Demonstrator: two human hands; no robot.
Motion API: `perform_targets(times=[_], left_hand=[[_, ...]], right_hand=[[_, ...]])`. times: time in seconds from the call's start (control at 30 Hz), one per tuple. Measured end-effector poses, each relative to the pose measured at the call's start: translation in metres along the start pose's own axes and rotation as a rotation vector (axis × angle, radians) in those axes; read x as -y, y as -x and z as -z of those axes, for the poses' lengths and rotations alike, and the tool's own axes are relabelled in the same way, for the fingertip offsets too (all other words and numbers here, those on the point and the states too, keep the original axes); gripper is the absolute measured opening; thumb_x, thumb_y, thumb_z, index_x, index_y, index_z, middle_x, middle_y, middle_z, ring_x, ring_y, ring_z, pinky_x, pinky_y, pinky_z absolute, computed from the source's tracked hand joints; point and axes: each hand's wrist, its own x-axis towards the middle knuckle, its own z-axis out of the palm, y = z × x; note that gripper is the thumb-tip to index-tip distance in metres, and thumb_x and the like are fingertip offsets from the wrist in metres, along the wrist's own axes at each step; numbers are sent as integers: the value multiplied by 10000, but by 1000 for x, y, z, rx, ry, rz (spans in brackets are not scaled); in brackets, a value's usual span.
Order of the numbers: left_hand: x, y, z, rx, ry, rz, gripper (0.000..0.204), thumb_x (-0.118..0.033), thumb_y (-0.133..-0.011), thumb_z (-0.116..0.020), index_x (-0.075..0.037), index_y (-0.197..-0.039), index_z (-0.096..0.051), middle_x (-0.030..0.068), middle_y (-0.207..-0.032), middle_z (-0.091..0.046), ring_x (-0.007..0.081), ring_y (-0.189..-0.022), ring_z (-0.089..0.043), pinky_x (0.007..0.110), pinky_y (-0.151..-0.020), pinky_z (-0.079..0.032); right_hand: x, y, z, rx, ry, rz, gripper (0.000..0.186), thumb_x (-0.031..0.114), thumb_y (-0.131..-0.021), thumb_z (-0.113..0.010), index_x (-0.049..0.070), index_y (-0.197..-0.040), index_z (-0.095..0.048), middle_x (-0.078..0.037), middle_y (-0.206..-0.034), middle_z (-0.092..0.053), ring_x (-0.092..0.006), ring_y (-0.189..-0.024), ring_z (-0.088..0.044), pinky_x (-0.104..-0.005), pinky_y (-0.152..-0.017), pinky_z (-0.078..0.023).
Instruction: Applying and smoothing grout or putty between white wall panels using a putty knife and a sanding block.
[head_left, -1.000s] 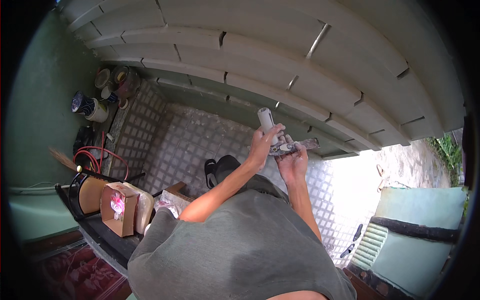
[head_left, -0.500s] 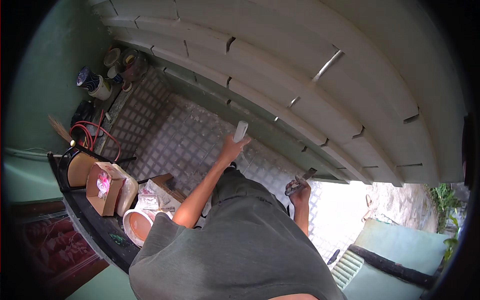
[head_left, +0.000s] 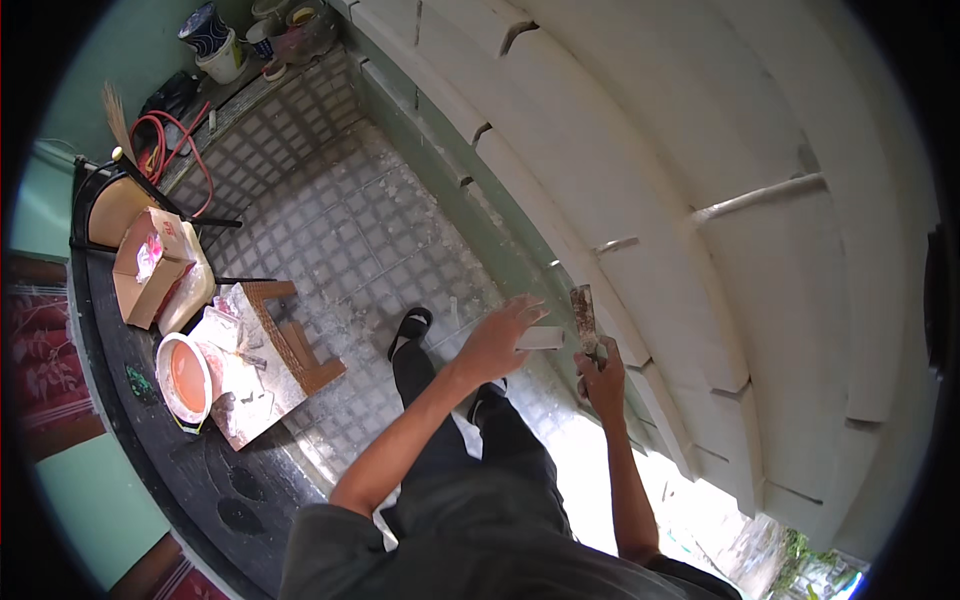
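My left hand (head_left: 496,342) holds a pale, flat-ended rectangular piece (head_left: 541,338), which juts out toward the right. Its exact kind does not show; some of the fingers stretch out above it. Just to the right, my right hand (head_left: 604,376) is closed round the handle of a putty knife (head_left: 583,314). The blade points up and looks stained with brownish-white smears. Both hands are in front of the pale panelled wall (head_left: 690,260), with a narrow gap between the rectangular piece and the knife.
At left, a small wicker-edged table (head_left: 318,378) bears white-dusted items beside a white bucket (head_left: 208,375) with orange inside. A cardboard box (head_left: 150,290) rests on a chair (head_left: 112,215). Beyond, a red hose (head_left: 205,180) and several containers stand near a ledge. Tiled floor (head_left: 350,235) lies below.
The view has turned, bringing the panelled wall closer. My hands have come nearer each other, and the putty knife now points up. The rectangular piece has swung from upright to sideways.
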Motion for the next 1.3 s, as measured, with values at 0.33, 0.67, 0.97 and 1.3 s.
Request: perform_targets(times=[0.33, 0.67, 0.97, 1.3], left_hand=[[40, -83, -80, -447, 204, -192, 918, 44, -748, -651, -63, -1571, -259, 194, -1631, -234, 430, -1487, -249, 491, -1194, -315], [53, -127, -79, -534, 101, -524, 962, 33, -771, -667, -24, -1590, -165, 185, -1663, -135, 448, -1506, -176, 470, -1212, -287], [33, -177, -61, -459, 175, -662, 921, 46, -760, -632, 19, -1568, -190, 203, -1655, -127, 404, -1513, -176, 443, -1224, -283], [31, -197, -46, -521, -28, -640, 888, 9, -791, -634, 35, -1564, -198, 233, -1638, -180, 401, -1511, -190, 438, -1237, -239]], right_hand=[[7, -70, -21, 113, -113, 354, 465, 48, -878, -555, -14, -1334, -488, -21, -783, -547, -68, -554, -464, -223, -457, -380], [7, -74, -17, -58, -51, 663, 368, 114, -948, -513, -26, -1283, -574, -13, -749, -555, -42, -515, -437, -205, -376, -316], [51, -82, 0, -198, 33, 728, 512, 129, -960, -475, 20, -1460, -503, -26, -868, -597, -31, -497, -403, -205, -369, -285], [63, -100, 3, -205, 102, 792, 481, 151, -991, -473, 22, -1452, -513, 2, -800, -542, -18, -501, -363, -205, -387, -266]])
